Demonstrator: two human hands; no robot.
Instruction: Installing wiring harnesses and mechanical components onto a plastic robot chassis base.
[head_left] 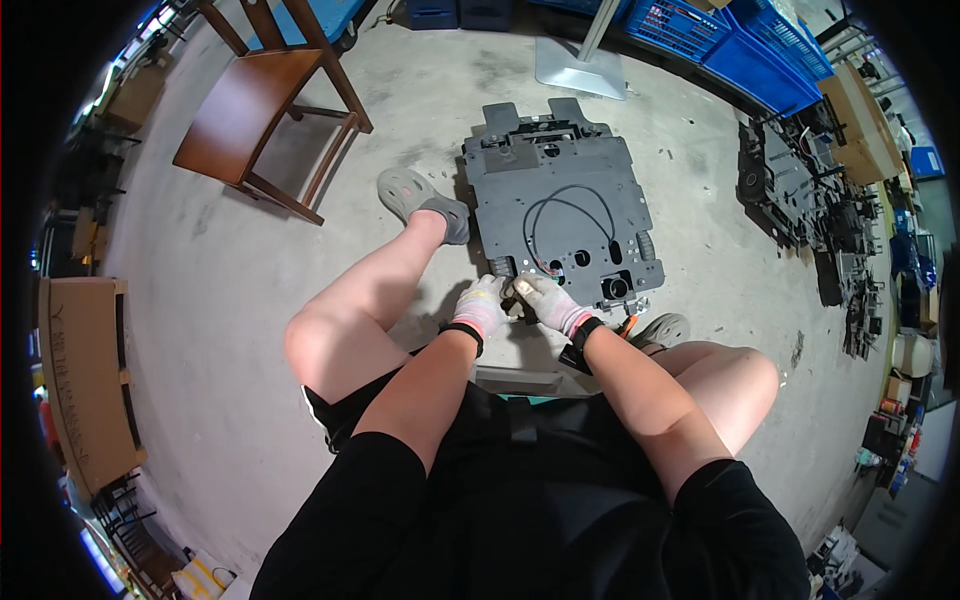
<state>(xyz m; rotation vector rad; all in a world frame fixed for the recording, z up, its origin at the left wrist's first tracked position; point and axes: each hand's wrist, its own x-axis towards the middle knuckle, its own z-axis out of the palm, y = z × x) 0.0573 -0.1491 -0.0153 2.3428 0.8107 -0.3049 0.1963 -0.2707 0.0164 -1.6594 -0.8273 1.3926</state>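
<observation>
A flat dark grey wheeled chassis lies on the floor between my feet, with a loop of black cable on its top. At its near edge, by the left wheel, my two gloved hands meet. My left hand has its fingers curled around a small dark part whose kind I cannot make out. Close beside it, my right hand is closed too, its thumb and fingers pressed against the same spot. The fingers and gloves hide most of what is held.
An orange-handled tool sits near my right foot. A brown wooden chair stands at the far left. Dark machine parts line the right side, below blue crates. A metal stand base rests beyond the chassis.
</observation>
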